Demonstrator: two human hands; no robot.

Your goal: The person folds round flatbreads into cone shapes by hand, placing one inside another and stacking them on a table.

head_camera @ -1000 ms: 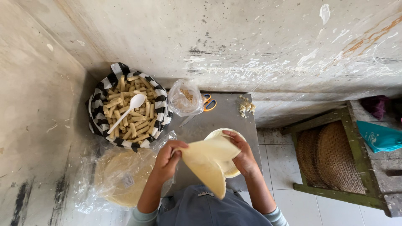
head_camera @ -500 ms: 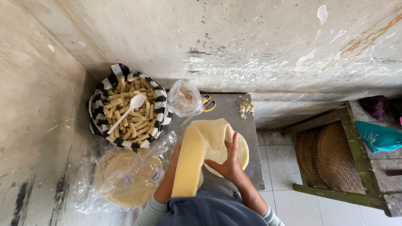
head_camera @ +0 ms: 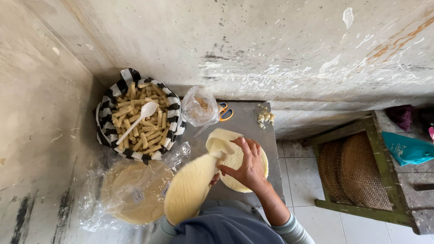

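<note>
A stack of thin round pale-yellow wrappers (head_camera: 260, 163) lies on a grey metal tabletop (head_camera: 246, 118). My right hand (head_camera: 245, 163) rests on the stack with its fingers spread. One wrapper sheet (head_camera: 190, 190) is peeled up and hangs folded over to the left. My left hand (head_camera: 214, 179) is almost wholly hidden under that sheet and holds it up; only its fingertips show beside my right thumb.
At the back left stands a bowl lined with black-and-white checked cloth (head_camera: 105, 118), full of rolled sticks with a white spoon (head_camera: 138, 118). Nearby are a clear bag (head_camera: 200, 106), scissors (head_camera: 224, 113), pale scraps (head_camera: 264, 116), bagged wrappers (head_camera: 133, 192), and a wooden chair (head_camera: 357, 167) at right.
The sheet, held in both hands over the stack a second ago, has swung down to the left. My right hand let it go and settled flat on the stack.
</note>
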